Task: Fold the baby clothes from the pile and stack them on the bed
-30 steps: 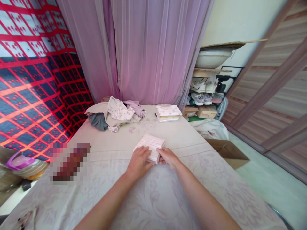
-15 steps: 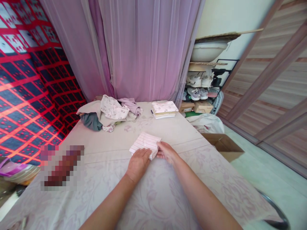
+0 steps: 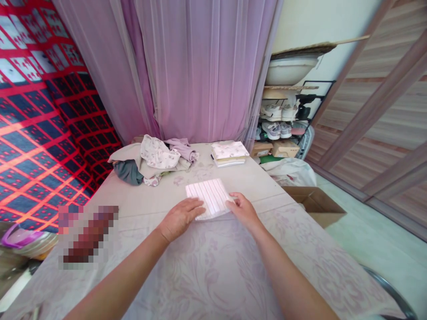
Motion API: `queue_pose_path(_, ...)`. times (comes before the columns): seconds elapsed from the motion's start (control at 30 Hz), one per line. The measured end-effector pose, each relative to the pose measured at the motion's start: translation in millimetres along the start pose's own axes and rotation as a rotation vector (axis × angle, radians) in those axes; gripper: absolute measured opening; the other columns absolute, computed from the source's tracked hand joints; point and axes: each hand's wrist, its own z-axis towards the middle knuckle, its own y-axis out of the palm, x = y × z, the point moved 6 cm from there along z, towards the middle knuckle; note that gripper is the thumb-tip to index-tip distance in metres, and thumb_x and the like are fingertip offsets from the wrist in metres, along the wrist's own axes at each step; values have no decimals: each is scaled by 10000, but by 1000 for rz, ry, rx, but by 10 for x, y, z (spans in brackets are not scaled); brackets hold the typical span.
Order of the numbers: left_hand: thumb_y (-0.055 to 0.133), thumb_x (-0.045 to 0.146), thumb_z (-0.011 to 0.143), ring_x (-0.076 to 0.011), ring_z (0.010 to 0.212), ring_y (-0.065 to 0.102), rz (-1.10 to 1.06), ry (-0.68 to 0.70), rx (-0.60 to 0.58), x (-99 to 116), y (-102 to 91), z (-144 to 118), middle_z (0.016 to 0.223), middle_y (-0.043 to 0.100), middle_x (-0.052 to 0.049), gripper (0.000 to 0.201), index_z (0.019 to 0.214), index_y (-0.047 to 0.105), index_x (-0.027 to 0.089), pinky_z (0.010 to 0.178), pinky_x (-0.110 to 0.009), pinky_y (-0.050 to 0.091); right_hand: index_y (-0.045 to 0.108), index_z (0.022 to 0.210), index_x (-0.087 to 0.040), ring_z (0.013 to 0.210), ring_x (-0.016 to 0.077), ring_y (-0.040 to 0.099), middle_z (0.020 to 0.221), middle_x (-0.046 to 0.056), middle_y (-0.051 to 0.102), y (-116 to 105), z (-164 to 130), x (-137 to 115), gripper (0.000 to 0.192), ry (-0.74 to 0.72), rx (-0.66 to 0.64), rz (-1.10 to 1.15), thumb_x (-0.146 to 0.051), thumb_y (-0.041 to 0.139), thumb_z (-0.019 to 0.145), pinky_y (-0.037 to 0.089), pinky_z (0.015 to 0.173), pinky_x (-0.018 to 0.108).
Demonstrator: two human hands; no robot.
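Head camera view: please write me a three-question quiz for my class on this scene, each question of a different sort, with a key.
1. Multiple choice: what pattern is on the cloth between the person's hands? (a) checks (b) stripes (c) dots
2. True or false: the pile of crumpled clothes lies to the left of the folded stack.
3. Short answer: where on the cloth is each hand?

Key:
1. (b) stripes
2. True
3. The left hand is at the near left side; the right hand is at the right edge.
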Motion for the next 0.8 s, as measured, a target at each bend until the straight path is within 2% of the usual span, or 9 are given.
queue_pose_path(0.1, 460, 82, 821, -179, 1186, 561, -93, -54, -58, 6, 210, -184, 1220, 656, -36, 370, 1070, 671, 256, 1024, -372, 439, 574, 1188, -190, 834, 194, 637, 903, 47, 692, -61, -192, 129, 379, -80, 37, -437, -303, 546, 826, 474, 769, 314)
queue_pose_path(0.2, 425, 106, 835, -159, 1051, 634, -202, -183, -36, -27, 219, -250, 1097, 707, -22, 338, 999, 690, 240, 947, -319, 491, 527, 1276, -173, 1079, 204, 581, 1201, 107, 626, -60, -213, -108, 408, -256, 144, -603, -256, 436, 887, 424, 930, 329)
queue_pose_path(0.27, 408, 142, 857, -165, 1041, 636, -218, -292, 18, -56, 162, -147, 1103, 704, -32, 340, 1047, 677, 227, 959, -328, 481, 517, 1302, -163, 1225, 201, 490, 1333, 109, 551, 101, -158, -362, 422, -413, 99, -641, -228, 377, 909, 349, 1034, 337)
queue_pose_path(0.33, 399, 189, 882, -207, 1188, 555, -163, -399, 49, -77, 153, 38, 1259, 628, -80, 390, 1216, 600, 187, 1045, -390, 408, 495, 1337, -166, 1341, 221, 367, 1434, 96, 460, 366, -94, -535, 445, -533, -48, -691, -256, 366, 921, 241, 1115, 406)
queue_pose_path(0.4, 372, 265, 921, -260, 1318, 427, -92, -505, -9, -99, 258, 221, 1395, 509, -115, 445, 1331, 505, 153, 1101, -482, 314, 433, 1394, -167, 1392, 245, 280, 1491, 94, 379, 594, -32, -559, 486, -557, -168, -741, -307, 344, 938, 164, 1137, 485)
queue_pose_path(0.47, 338, 309, 945, -282, 1374, 336, -30, -581, -76, -122, 407, 332, 1461, 423, -114, 472, 1376, 456, 156, 1119, -536, 245, 375, 1434, -169, 1410, 252, 237, 1516, 95, 329, 715, 28, -482, 516, -533, -211, -772, -339, 313, 951, 134, 1137, 515)
queue_pose_path(0.6, 297, 329, 964, -263, 1411, 259, 32, -594, -119, -141, 617, 334, 1502, 364, -77, 481, 1413, 411, 200, 1131, -548, 201, 375, 1438, -185, 1412, 238, 233, 1527, 85, 310, 732, 125, -299, 511, -497, -216, -788, -343, 278, 962, 147, 1142, 471)
queue_pose_path(0.8, 335, 335, 951, -270, 1409, 257, 57, -591, -104, -136, 686, 245, 1498, 373, -87, 504, 1430, 389, 189, 1127, -528, 230, 408, 1418, -168, 1381, 231, 292, 1485, 91, 389, 723, 167, -264, 502, -499, -194, -781, -297, 296, 947, 152, 1143, 471)
